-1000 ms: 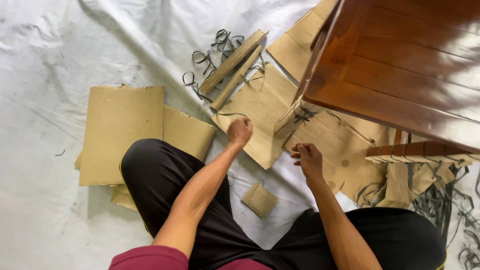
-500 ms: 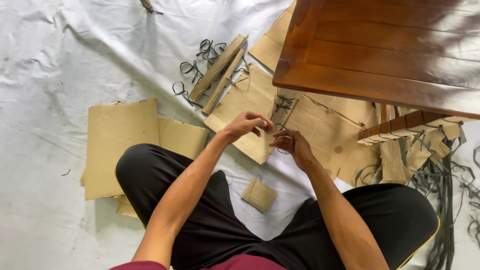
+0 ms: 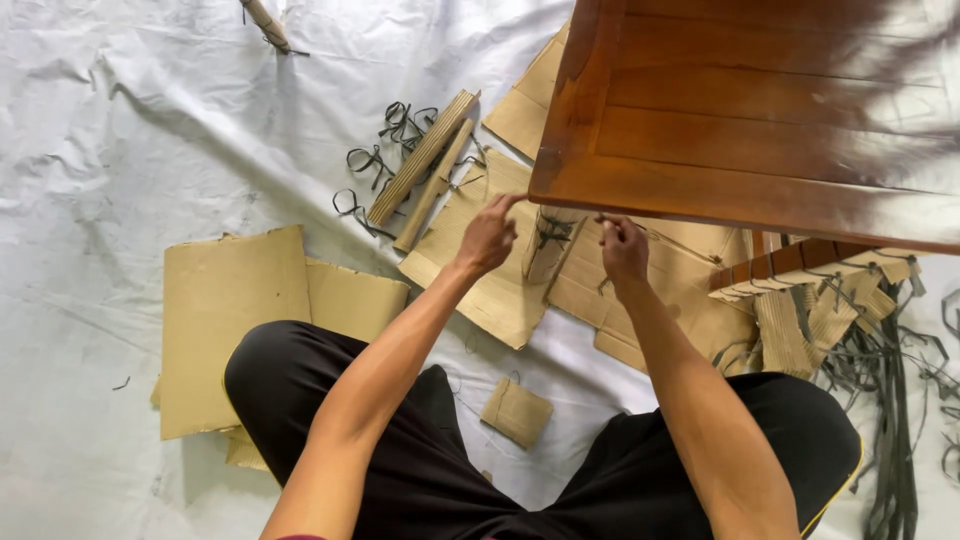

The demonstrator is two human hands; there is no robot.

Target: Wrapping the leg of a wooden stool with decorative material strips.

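My left hand [image 3: 488, 238] reaches forward, its index finger stretched up to the edge of the brown wooden table top [image 3: 760, 110]. It sits just left of a table leg wrapped in cardboard [image 3: 552, 245] with a dark strap around it. On the other side of that leg, my right hand [image 3: 624, 248] has its fingertips pinched together at the table's edge, on what looks like a thin dark strap. Flat cardboard sheets [image 3: 500, 290] lie under both hands.
I sit cross-legged in black trousers [image 3: 300, 380] on a white sheet [image 3: 120, 150]. Large cardboard pieces [image 3: 230, 320] lie at the left and a small one [image 3: 516, 411] between my knees. Cardboard strips [image 3: 420, 160] and dark strap loops [image 3: 400, 125] lie ahead; a strap pile [image 3: 900, 380] at right.
My view and both hands have moved forward. The hands went from the floor cardboard up to the wrapped leg under the table's edge, then spread to either side of it.
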